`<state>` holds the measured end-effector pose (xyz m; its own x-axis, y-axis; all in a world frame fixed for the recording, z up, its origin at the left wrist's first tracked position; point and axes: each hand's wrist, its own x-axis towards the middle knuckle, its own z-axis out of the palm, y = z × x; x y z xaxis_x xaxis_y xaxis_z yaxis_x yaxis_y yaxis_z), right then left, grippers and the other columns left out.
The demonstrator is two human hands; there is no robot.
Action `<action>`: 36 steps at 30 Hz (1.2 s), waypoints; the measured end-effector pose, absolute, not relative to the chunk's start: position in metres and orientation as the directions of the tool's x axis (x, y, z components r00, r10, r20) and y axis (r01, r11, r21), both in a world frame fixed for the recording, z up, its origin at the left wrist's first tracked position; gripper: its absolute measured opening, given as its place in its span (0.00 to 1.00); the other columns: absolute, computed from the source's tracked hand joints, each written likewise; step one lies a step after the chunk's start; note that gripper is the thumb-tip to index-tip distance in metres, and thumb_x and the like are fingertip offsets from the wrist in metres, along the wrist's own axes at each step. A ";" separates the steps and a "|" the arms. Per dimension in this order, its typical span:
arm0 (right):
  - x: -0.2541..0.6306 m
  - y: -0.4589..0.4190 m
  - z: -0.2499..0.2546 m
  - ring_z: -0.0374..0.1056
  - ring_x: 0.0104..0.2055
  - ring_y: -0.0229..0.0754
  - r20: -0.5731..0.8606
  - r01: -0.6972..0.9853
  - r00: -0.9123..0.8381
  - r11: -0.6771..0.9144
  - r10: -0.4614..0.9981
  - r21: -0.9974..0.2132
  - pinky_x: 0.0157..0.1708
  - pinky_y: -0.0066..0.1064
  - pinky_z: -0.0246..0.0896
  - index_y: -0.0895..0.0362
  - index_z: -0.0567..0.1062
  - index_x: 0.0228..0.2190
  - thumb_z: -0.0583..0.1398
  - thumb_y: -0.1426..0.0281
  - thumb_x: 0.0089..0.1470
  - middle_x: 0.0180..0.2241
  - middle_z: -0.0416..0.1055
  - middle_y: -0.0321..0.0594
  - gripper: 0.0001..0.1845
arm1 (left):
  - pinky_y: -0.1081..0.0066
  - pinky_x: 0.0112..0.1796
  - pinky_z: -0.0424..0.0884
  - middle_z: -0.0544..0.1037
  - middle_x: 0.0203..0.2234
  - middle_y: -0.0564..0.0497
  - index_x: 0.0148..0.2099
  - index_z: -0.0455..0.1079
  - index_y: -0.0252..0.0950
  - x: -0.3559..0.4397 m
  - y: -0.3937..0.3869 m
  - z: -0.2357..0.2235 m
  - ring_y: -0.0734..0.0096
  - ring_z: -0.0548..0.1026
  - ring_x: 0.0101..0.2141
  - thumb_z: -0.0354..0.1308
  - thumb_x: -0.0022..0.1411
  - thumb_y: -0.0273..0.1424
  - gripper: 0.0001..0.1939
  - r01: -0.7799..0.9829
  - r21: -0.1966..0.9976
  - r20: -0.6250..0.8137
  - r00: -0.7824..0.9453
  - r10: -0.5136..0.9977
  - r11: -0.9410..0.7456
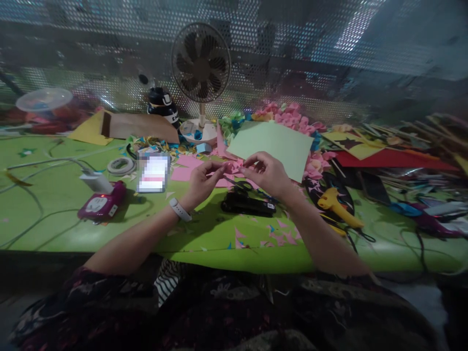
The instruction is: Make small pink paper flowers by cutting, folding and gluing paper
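Over the middle of the green table, my left hand (203, 184) and my right hand (269, 176) face each other with fingers pinched. Between their fingertips is a small pink paper piece (234, 167); its exact shape is too small to make out. Just below it lie scissors (244, 185) with dark handles, partly under my right hand. A black stapler (247, 204) rests nearer to me. Behind my left hand are pink paper sheets (183, 168), and a pale green sheet (272, 141) leans behind my right hand.
A fan (201, 66) stands at the back beside a black bottle (163, 103). On the left are a lit phone (153, 173), a tape roll (120, 166) and a purple power strip (104, 201) with cables. A yellow glue gun (340, 208) lies right. Pink scraps (281, 238) litter the front.
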<state>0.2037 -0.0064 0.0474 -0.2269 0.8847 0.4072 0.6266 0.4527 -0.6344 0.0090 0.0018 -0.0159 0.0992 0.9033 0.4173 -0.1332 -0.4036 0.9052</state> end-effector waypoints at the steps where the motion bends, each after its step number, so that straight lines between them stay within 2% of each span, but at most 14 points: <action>1: 0.203 -0.006 0.046 0.63 0.29 0.37 0.402 0.636 -0.240 0.456 0.884 -0.623 0.31 0.32 0.60 0.58 0.75 0.31 0.66 0.63 0.50 0.33 0.71 0.40 0.10 | 0.66 0.40 0.80 0.80 0.33 0.48 0.39 0.74 0.33 0.009 0.003 -0.016 0.70 0.79 0.35 0.64 0.59 0.43 0.17 -0.155 0.907 0.408 0.098 0.908 -0.391; 5: 0.202 -0.004 0.041 0.64 0.30 0.38 0.376 0.650 -0.286 0.467 0.881 -0.599 0.33 0.32 0.61 0.57 0.77 0.31 0.65 0.65 0.52 0.33 0.70 0.40 0.08 | 0.69 0.37 0.80 0.80 0.33 0.48 0.40 0.72 0.34 0.009 0.002 -0.015 0.71 0.79 0.35 0.63 0.60 0.43 0.16 -0.157 0.903 0.418 0.094 0.904 -0.401; 9: 0.205 -0.003 0.041 0.66 0.33 0.39 0.374 0.627 -0.325 0.494 0.868 -0.602 0.34 0.32 0.62 0.56 0.78 0.32 0.64 0.64 0.55 0.35 0.70 0.40 0.08 | 0.74 0.35 0.79 0.78 0.45 0.45 0.52 0.69 0.37 0.006 -0.002 -0.009 0.69 0.79 0.42 0.63 0.62 0.38 0.18 -0.078 0.870 0.493 0.147 0.857 -0.487; 11: 0.206 -0.003 0.041 0.67 0.34 0.40 0.382 0.621 -0.338 0.509 0.860 -0.596 0.35 0.32 0.63 0.55 0.79 0.32 0.64 0.63 0.56 0.35 0.70 0.40 0.08 | 0.76 0.34 0.77 0.77 0.48 0.44 0.53 0.68 0.38 0.005 -0.004 -0.006 0.67 0.78 0.44 0.63 0.62 0.37 0.19 -0.019 0.854 0.514 0.190 0.836 -0.520; 17: 0.207 -0.004 0.042 0.67 0.35 0.41 0.381 0.599 -0.385 0.542 0.841 -0.590 0.36 0.34 0.63 0.55 0.79 0.32 0.64 0.63 0.56 0.34 0.69 0.40 0.09 | 0.77 0.32 0.76 0.77 0.47 0.41 0.50 0.69 0.35 0.004 -0.005 -0.002 0.66 0.78 0.43 0.63 0.62 0.35 0.17 0.051 0.837 0.520 0.237 0.821 -0.544; 25: 0.207 -0.005 0.044 0.67 0.35 0.41 0.339 0.590 -0.431 0.546 0.836 -0.595 0.37 0.34 0.63 0.55 0.78 0.33 0.63 0.64 0.57 0.35 0.69 0.40 0.07 | 0.69 0.40 0.78 0.77 0.44 0.42 0.47 0.69 0.34 0.003 -0.003 -0.003 0.66 0.78 0.43 0.63 0.61 0.36 0.15 0.009 0.828 0.539 0.263 0.800 -0.560; 29: 0.207 -0.005 0.042 0.67 0.35 0.41 0.371 0.577 -0.423 0.562 0.826 -0.593 0.37 0.34 0.63 0.55 0.78 0.32 0.63 0.65 0.57 0.34 0.69 0.40 0.07 | 0.71 0.37 0.78 0.77 0.43 0.42 0.46 0.69 0.33 0.004 -0.004 -0.002 0.66 0.79 0.42 0.63 0.62 0.37 0.15 0.016 0.841 0.519 0.257 0.815 -0.540; 36: 0.207 -0.005 0.044 0.67 0.36 0.42 0.349 0.579 -0.433 0.553 0.831 -0.599 0.38 0.35 0.63 0.54 0.79 0.32 0.62 0.63 0.58 0.35 0.69 0.41 0.08 | 0.73 0.36 0.78 0.77 0.43 0.43 0.47 0.69 0.34 0.004 -0.002 -0.007 0.67 0.79 0.41 0.62 0.62 0.38 0.15 0.037 0.828 0.534 0.252 0.807 -0.559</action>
